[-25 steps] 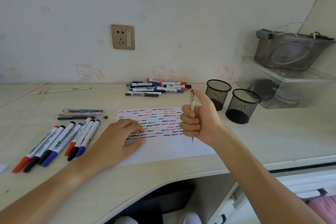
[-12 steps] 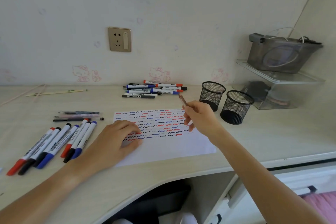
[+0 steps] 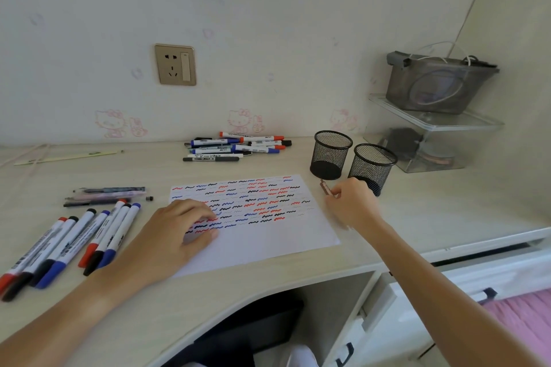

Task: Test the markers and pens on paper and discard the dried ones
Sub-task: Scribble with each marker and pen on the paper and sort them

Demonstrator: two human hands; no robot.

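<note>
Desk [image 3: 447,217] carries the paper [image 3: 268,235], pinned flat by the left hand [image 3: 176,235], fingers spread loose. Right hand [image 3: 351,205] pinches a pen [image 3: 326,188] just off the paper's right edge, beside two cups [image 3: 331,158].

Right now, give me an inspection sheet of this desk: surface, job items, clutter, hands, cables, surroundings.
Surface: pale wood desk, curved front edge.
Job's things: paper covered in red, blue and black squiggles; row of markers at left; thin pens behind them; marker pile by the wall; two mesh cups, nothing seen inside.
Clutter: ruler far left.
Grips: left hand flat on the paper; right hand pinches a pen just in front of the cups.
Cables: white cable looping out of the grey bin.
Surroundings: wall socket; clear box under the bin.
</note>
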